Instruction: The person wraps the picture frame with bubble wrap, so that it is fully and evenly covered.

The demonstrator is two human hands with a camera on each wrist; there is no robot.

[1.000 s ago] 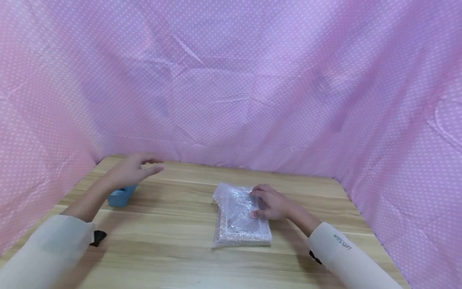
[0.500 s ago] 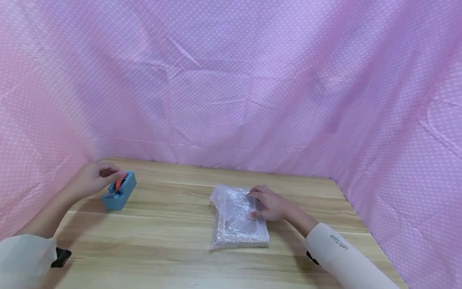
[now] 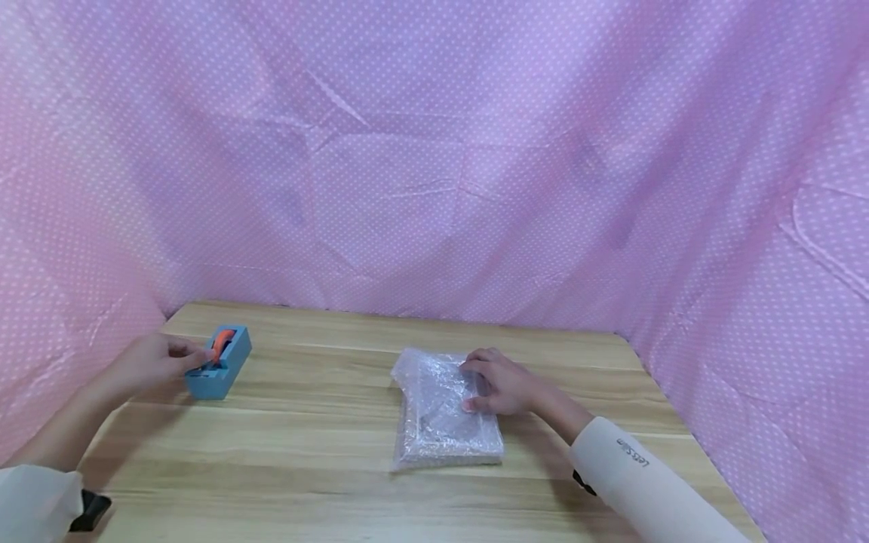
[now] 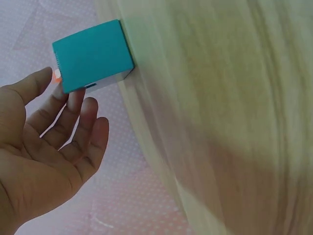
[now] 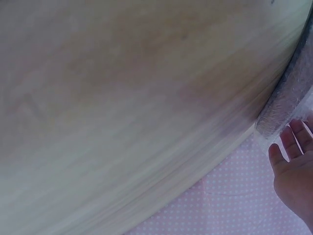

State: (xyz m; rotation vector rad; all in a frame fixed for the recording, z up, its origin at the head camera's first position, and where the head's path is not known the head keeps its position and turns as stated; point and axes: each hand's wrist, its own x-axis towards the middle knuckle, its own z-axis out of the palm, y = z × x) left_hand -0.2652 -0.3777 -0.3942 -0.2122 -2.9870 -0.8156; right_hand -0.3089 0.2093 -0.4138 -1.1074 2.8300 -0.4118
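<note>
A blue tape dispenser [image 3: 234,362] with an orange roll of tape [image 3: 220,345] stands at the left of the table. My left hand [image 3: 152,363] is at its near end, thumb and fingertips by the cutting edge. The left wrist view shows the dispenser's end face [image 4: 93,56] with the fingers loosely bent beside it; whether the tape's end is touched is unclear. A flat package in clear bubble wrap [image 3: 441,422] lies at the middle. My right hand [image 3: 505,383] rests on its right side with fingers spread; in the right wrist view, the hand [image 5: 296,181] is partly cut off.
The wooden table [image 3: 305,467] is bordered at the back and sides by pink polka-dot cloth [image 3: 407,188]. Black straps or camera mounts [image 3: 90,510] sit under the cuffs of both light sleeves.
My left hand has moved left and down from above the dispenser to its near end, uncovering the orange roll. My right hand has stayed on the package.
</note>
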